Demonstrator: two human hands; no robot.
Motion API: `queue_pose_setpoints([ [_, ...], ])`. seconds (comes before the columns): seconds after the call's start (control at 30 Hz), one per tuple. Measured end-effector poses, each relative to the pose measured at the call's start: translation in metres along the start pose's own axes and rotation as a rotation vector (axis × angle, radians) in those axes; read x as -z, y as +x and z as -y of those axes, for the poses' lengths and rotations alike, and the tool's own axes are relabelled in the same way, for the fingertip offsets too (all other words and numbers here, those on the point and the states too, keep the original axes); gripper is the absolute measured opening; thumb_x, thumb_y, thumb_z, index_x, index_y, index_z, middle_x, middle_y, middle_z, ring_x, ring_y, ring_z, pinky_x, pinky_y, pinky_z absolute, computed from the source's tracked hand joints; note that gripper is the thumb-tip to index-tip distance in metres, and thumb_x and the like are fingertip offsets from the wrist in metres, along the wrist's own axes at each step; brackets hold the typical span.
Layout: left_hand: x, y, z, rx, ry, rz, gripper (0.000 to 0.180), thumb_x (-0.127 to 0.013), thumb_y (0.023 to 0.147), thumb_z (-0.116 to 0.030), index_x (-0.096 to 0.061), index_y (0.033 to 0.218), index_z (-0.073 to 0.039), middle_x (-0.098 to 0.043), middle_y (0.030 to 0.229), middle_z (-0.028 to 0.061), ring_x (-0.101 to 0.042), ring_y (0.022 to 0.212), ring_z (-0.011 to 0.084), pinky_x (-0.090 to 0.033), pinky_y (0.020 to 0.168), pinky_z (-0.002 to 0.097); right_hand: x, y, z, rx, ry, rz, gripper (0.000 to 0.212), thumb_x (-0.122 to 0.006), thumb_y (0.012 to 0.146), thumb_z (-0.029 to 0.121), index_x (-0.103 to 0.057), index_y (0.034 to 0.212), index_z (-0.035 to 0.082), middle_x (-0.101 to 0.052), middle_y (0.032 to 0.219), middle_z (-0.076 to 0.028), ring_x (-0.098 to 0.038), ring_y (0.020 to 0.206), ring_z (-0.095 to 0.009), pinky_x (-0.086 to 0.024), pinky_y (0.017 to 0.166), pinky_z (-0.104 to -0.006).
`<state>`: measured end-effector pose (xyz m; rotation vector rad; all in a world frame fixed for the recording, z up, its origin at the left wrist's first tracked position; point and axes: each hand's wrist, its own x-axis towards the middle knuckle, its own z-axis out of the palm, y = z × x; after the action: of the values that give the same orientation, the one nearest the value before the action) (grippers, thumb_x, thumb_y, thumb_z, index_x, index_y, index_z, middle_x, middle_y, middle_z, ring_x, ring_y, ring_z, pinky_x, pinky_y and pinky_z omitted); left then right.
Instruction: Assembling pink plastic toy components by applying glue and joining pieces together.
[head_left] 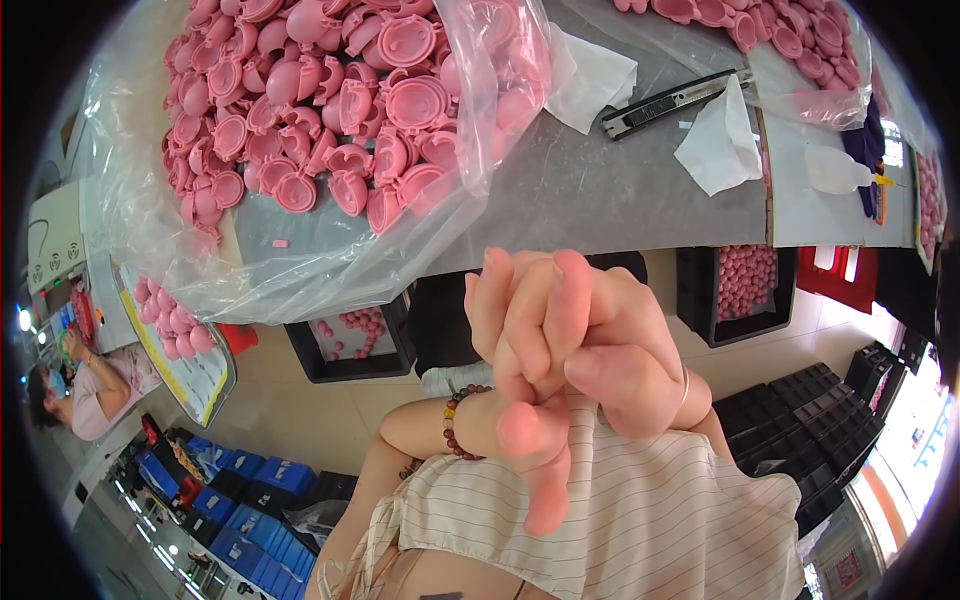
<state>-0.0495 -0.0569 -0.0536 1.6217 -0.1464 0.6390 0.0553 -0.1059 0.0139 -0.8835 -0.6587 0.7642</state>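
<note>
My left hand (530, 425), with a beaded bracelet on its wrist, meets my right hand (635, 365) in front of my striped top. The fingers of both hands are tangled together, gripping each other. The right thumb is bent across the clasp, while several fingertips stick out upward and downward. No part or tool shows between them. Beyond the hands, a clear plastic bag (330, 290) lies spread on the grey table (600, 200), full of pink rounded plastic shells (415, 105). Which finger belongs to which hand is partly hidden.
A black utility knife (670, 103) lies on the table near white tissues (722, 145). A white squeeze bottle (838, 172) stands to the right. Black bins of pink parts (745, 280) are below the table. Blue crates (245, 540) and a seated person (95, 395) are at left.
</note>
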Motion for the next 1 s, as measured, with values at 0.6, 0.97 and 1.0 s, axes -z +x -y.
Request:
queue_pose_setpoints([
  [0.6,0.021,-0.01,0.001,-0.055,0.02,0.187,0.089,-0.044,0.07,-0.066,-0.02,0.134,-0.009,-0.033,0.128,-0.002,-0.021,0.107,0.004,-0.009,0.099,0.0338,-0.001,-0.004,-0.001,-0.047,0.055,-0.007,0.01,-0.039,0.06,0.007,-0.044,0.067,0.002,-0.049,0.061,-0.004,-0.041,0.057,-0.017,-0.034,0.053,-0.0291],
  [0.97,0.037,0.008,-0.018,0.364,-0.124,0.543,0.096,-0.047,0.072,-0.061,-0.007,0.135,-0.001,-0.033,0.124,-0.0078,-0.02,0.109,0.0005,-0.01,0.101,0.035,-0.004,-0.004,-0.003,-0.015,0.09,-0.024,0.011,-0.037,0.057,0.008,-0.042,0.065,0.002,-0.046,0.059,-0.005,-0.039,0.056,-0.018,-0.034,0.053,-0.0289],
  [1.0,0.034,0.004,-0.014,0.262,-0.08,0.476,0.094,-0.047,0.073,-0.06,-0.008,0.135,-0.002,-0.033,0.123,-0.0083,-0.021,0.108,-0.0003,-0.01,0.101,0.034,-0.005,-0.004,-0.004,-0.009,0.11,-0.053,0.011,-0.037,0.057,0.008,-0.042,0.064,0.002,-0.045,0.059,-0.005,-0.039,0.055,-0.018,-0.034,0.053,-0.0289],
])
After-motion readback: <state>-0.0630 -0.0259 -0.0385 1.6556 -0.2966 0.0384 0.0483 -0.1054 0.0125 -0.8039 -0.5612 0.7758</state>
